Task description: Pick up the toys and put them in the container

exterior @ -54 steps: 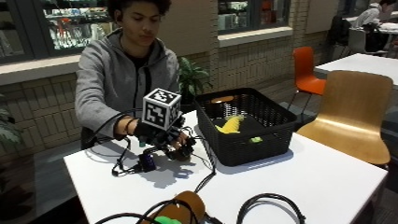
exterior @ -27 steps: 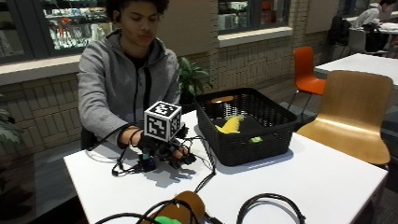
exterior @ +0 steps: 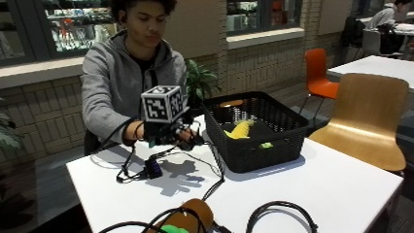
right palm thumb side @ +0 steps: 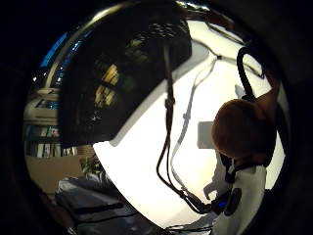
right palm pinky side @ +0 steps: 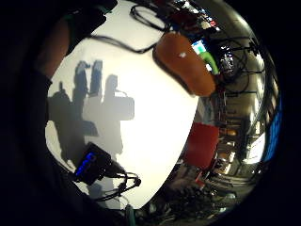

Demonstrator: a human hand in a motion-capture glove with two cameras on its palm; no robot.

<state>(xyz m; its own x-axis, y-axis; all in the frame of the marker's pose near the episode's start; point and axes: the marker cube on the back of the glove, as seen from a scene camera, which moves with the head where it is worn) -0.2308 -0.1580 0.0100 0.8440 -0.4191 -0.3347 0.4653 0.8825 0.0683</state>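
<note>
Since half a second ago the hand (exterior: pixel 169 135) rises slightly above the table (exterior: pixel 323 189), maybe pinching something; I cannot tell. Carry it over the basket (exterior: pixel 255 131) rim, then release.

- The basket (exterior: pixel 259 131) stood on the table (exterior: pixel 336 184), to my left.
- A corn toy (exterior: pixel 238 129) lay inside it.
- My right hand (exterior: pixel 169 133) hung above the table beside the basket.
- A brown toy (exterior: pixel 194 216) lay at the table's far edge.

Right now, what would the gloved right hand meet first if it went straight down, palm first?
The right hand would probably meet the white table, where its shadow falls; depth is unclear.
</note>
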